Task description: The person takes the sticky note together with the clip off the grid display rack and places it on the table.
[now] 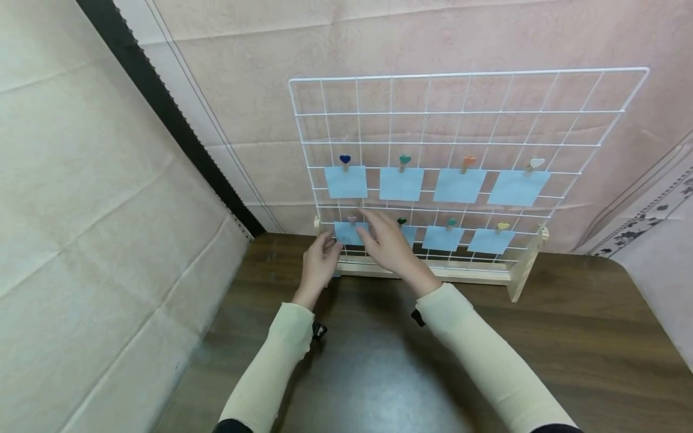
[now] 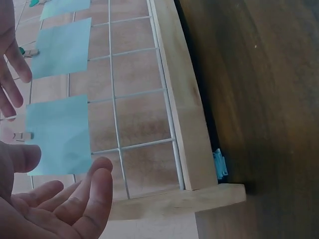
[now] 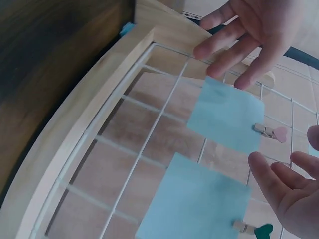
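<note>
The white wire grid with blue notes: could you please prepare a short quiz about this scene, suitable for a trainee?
1. How many light-blue paper notes hang on the white wire grid?

2. True or false: the yellow-heart clothespin holds the rightmost note of the lower row.

3. Which heart decorates the clothespin on the lower row's leftmost note, the one nearest the left hand?
A) orange
B) white
C) pink

Key:
1. Eight, four in each row.
2. True.
3. C, the pink-heart clothespin.
</note>
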The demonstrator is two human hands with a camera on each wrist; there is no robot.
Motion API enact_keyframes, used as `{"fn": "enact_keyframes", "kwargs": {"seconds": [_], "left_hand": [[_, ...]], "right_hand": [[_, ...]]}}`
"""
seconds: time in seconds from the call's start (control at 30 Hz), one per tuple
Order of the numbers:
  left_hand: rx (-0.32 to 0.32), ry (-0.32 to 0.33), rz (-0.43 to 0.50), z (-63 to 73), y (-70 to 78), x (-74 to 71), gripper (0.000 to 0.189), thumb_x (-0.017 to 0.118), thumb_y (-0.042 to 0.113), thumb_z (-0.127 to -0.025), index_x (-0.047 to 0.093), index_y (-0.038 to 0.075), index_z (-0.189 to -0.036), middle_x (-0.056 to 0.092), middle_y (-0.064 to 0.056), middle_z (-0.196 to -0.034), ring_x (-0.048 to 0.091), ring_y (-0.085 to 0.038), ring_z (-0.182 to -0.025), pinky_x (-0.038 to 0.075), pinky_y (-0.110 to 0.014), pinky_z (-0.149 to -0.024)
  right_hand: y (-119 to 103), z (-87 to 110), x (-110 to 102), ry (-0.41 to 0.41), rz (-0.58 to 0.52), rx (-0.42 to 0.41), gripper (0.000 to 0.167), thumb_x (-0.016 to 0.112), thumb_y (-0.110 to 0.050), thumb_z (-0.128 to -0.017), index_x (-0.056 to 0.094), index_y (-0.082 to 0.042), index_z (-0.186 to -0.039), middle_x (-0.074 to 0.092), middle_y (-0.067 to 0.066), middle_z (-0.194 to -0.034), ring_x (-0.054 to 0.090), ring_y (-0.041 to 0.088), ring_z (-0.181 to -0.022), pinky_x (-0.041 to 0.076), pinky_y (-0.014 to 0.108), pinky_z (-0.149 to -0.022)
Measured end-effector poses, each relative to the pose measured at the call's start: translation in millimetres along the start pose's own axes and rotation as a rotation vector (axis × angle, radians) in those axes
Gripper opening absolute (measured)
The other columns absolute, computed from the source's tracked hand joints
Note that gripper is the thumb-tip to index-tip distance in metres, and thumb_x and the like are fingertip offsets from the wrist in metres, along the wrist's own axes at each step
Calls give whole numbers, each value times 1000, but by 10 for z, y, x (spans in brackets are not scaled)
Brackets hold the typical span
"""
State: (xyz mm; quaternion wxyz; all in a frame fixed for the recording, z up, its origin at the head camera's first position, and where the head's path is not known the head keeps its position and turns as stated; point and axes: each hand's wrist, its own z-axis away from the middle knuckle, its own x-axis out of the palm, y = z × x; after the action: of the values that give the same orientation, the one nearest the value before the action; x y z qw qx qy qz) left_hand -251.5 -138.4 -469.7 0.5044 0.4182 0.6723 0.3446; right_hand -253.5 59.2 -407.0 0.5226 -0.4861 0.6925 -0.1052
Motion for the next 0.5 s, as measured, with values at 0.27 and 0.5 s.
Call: {"fn": "enact_keyframes", "kwargs": {"seconds": [0.27,0.5], "left_hand": [[-27,34,10,-86,51,82,40,60,22,-108,61,2,-143,71,-19,-130,71,-34,-117,57,-50,-98],[-19,59,-8,-118,50,120,32,61,21,-107,68,3,-134,75,-17,-122,74,-33,-108,58,-51,-94]], "right_hand": [[-28,-92,108,46,17,56,44,51,-18,-113,53,0,-152,57,20,-148,64,31,-87,54,51,-90],[-6,-129,157,58,5,79,43,51,-16,-113,53,1,-152,56,22,-150,58,38,-130,45,55,-111]]}}
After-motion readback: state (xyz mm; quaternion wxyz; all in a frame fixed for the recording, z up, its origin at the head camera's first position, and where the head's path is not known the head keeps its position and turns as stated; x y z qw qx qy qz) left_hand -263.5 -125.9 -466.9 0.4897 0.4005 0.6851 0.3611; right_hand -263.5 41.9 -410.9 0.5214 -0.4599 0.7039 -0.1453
